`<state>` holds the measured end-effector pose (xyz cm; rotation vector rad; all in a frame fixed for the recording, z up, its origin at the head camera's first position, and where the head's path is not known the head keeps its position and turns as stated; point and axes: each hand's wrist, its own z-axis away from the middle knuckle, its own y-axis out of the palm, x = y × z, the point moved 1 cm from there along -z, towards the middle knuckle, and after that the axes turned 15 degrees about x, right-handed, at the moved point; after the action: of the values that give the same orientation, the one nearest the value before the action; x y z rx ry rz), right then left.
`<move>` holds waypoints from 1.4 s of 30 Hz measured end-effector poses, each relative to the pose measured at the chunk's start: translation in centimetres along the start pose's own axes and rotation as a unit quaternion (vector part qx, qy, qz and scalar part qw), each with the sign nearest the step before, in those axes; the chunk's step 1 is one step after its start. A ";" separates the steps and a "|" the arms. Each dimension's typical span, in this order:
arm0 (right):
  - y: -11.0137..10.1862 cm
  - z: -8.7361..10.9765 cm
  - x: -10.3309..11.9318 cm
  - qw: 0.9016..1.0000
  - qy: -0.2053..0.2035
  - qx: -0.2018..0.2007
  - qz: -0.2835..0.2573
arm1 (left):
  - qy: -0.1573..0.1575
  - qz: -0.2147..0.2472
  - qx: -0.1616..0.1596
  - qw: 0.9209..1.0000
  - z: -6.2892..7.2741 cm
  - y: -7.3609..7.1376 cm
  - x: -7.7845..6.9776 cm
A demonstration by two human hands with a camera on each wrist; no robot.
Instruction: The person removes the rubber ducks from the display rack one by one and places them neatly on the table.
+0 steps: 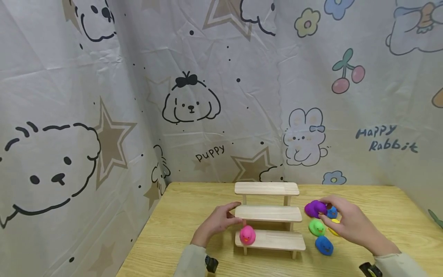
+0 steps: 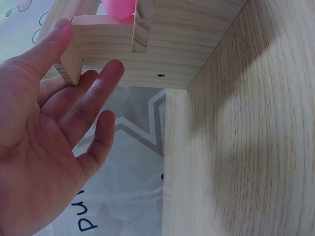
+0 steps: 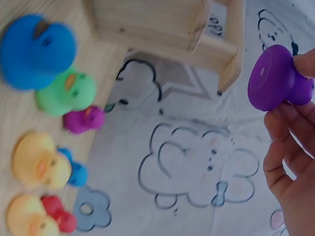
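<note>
My left hand grips the left end of the middle step of a three-tier wooden shelf, thumb on one side and fingers on the other. A pink rubber duck sits at the left end of the lowest step. On the right, my right hand pinches a purple rubber duck, lifted off the table, its flat underside showing in the right wrist view. Below and around that hand stand a green duck, a blue duck, a second blue duck and a partly hidden yellow duck.
The right wrist view also shows a small magenta duck, a red duck and two yellow ducks on the wood-grain table. A printed cloth hangs behind the table and along both sides.
</note>
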<state>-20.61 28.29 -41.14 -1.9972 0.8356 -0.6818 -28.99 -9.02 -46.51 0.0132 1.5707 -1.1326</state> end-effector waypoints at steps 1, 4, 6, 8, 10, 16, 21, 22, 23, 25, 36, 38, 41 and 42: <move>-0.1 0.3 -0.2 1.000 0.006 -0.001 0.004 | 0.000 0.000 0.000 1.000 0.0 0.0 0.0; 0.0 1.3 -1.0 0.999 0.030 0.007 0.017 | 0.000 -0.002 -0.001 1.000 0.0 0.0 0.0; 0.1 2.0 -1.4 0.999 0.046 0.017 0.022 | 0.001 -0.002 -0.001 1.000 0.0 0.1 0.0; 0.4 2.8 -2.0 0.998 0.059 0.028 0.024 | 0.001 -0.003 -0.001 1.000 0.0 0.1 0.1; 0.6 3.5 -2.4 0.997 0.069 0.037 0.017 | 0.001 -0.002 -0.001 1.000 0.0 0.1 0.0; 1.1 5.1 -3.8 0.994 0.094 0.055 0.007 | -0.001 0.001 -0.002 1.000 0.0 0.0 0.0; 1.4 6.1 -4.5 0.990 0.112 0.082 -0.003 | 0.000 -0.001 0.000 1.000 0.0 0.1 0.0; 1.4 6.3 -4.6 0.989 0.119 0.091 -0.007 | 0.000 -0.002 -0.001 1.000 0.0 0.1 -0.1; 1.4 6.4 -4.6 0.987 0.127 0.103 -0.012 | 0.000 -0.003 -0.002 1.000 0.0 0.0 -0.1; 1.5 6.6 -4.7 0.982 0.140 0.123 -0.018 | -0.001 -0.002 -0.003 1.000 0.0 0.0 -0.1; 1.7 7.8 -4.8 0.967 0.157 0.196 -0.044 | -0.005 0.000 -0.003 1.000 0.0 0.1 -0.1; 1.8 8.0 -5.0 0.956 0.175 0.227 -0.056 | -0.003 0.000 -0.003 1.000 0.0 0.0 -0.1; 2.1 8.3 -5.3 0.944 0.185 0.264 -0.070 | -0.003 0.002 -0.002 1.000 0.0 0.1 0.0; 2.2 8.4 -5.5 0.943 0.181 0.269 -0.071 | -0.003 0.003 -0.002 1.000 0.0 0.1 0.0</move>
<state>-18.68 35.68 -48.02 -1.4625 0.6228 -1.2422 -28.98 -8.96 -46.58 0.0125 1.5659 -1.1237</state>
